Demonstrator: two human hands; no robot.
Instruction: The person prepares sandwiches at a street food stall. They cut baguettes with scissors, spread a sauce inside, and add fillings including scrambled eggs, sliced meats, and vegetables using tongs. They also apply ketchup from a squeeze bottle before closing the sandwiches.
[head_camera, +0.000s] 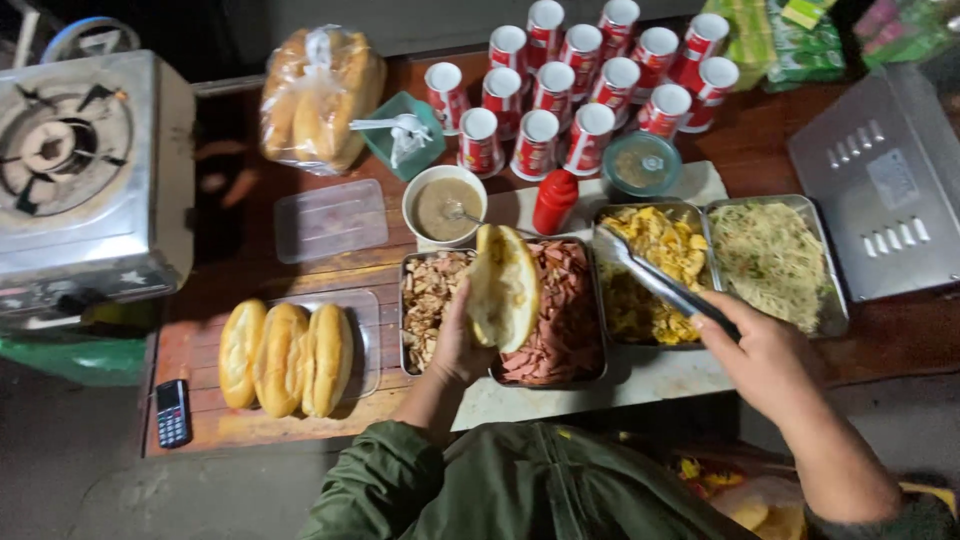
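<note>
So the left hand (455, 345) is wrapped around a split bread roll (503, 287), holding it upright over the tray of sliced ham (565, 320). The right hand (765, 362) is closed on metal tongs (655, 280), with the tips down in the tray of yellow scrambled egg (655, 262) just right of the ham. Further right there's a noodle tray (770, 260). Three plain rolls (285, 358) sit near left, and red cups (580, 85) are lined up at the far side.
</note>
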